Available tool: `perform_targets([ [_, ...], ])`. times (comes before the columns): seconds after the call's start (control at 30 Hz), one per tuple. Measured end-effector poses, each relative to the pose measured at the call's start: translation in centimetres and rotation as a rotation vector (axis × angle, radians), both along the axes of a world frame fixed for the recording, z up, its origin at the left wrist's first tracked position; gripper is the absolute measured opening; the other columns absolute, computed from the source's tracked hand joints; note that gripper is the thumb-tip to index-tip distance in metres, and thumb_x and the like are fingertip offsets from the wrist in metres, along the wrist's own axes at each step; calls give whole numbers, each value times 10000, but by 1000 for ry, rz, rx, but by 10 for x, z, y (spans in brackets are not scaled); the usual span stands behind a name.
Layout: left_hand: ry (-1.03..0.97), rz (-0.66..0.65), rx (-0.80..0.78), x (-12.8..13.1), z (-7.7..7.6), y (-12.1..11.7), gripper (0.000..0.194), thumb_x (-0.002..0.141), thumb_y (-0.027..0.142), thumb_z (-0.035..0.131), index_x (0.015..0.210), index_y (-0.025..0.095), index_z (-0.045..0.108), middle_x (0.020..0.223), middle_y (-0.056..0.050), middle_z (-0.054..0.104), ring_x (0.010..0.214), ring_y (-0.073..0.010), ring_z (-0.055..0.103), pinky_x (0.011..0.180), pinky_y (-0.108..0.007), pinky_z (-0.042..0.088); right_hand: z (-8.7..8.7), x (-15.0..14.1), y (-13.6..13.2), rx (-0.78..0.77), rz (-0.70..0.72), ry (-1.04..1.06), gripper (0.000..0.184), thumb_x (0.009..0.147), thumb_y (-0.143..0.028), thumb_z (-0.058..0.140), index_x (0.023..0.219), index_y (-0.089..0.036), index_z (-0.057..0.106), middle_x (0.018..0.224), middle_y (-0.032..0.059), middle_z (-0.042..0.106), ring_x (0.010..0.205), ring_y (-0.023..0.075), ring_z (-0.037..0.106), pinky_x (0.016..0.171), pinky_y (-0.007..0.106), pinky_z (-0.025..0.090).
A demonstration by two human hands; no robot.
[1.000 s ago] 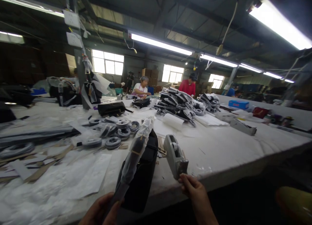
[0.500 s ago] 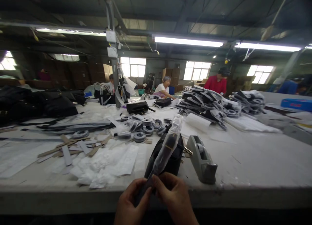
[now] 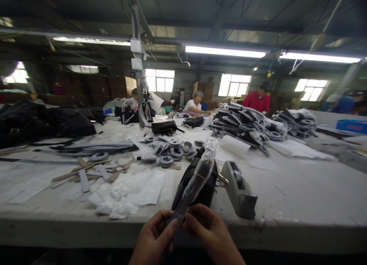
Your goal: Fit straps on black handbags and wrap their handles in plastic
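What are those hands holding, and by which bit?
The left hand holds the wrapped strap by its lower, nearer end. The right hand is at that end too; whether it grips is unclear.

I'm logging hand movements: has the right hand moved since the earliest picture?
Yes: the right hand has moved left, from the near end of the tape dispenser to the wrapped strap.

The wrapped strap [image 3: 196, 181] partly hides the black bag [image 3: 207, 192], and at three o'clock the blue box [image 3: 350, 123], its lettering [image 3: 354, 128] blurred, is cut off by the frame's edge.
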State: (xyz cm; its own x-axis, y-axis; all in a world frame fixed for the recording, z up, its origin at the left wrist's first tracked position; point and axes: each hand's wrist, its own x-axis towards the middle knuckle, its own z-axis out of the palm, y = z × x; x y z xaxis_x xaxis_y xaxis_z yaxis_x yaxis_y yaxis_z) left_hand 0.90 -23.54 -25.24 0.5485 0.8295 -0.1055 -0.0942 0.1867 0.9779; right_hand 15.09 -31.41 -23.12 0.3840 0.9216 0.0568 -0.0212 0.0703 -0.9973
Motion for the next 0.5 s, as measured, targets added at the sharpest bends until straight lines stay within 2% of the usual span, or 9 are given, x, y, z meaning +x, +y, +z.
perform_targets([
  [0.13, 14, -61, -60, -5, 3, 2, 556, 696, 695, 684, 809, 151, 666, 568, 17, 604, 326, -12, 347, 339, -137, 176, 3, 0, -3, 16, 16, -51, 298, 826, -468, 708, 866, -174, 738, 868, 70, 751, 890, 259, 679, 807, 317, 512],
  [0.3, -13, -163, -97, -3, 3, 0, 550, 691, 709, 681, 693, 167, 582, 440, 86, 457, 304, 2, 228, 328, -142, 121, -6, -5, -4, 9, -70, -127, 281, 833, -454, 695, 850, -175, 728, 830, 56, 730, 838, 245, 655, 752, 290, 500],
  [0.43, -75, -157, -157, 1, -3, -3, 542, 671, 699, 707, 689, 173, 577, 427, 105, 405, 310, -3, 192, 329, -158, 100, -22, -19, 3, 77, -205, -67, 264, 830, -452, 687, 853, -191, 711, 791, 32, 705, 764, 215, 638, 669, 254, 501],
  [0.5, -99, -139, -192, 2, -6, -5, 534, 658, 685, 729, 701, 172, 585, 418, 114, 377, 319, -8, 174, 338, -164, 97, -28, -24, 8, 119, -265, 1, 266, 818, -446, 699, 905, -194, 710, 843, 43, 721, 803, 223, 656, 715, 261, 520],
])
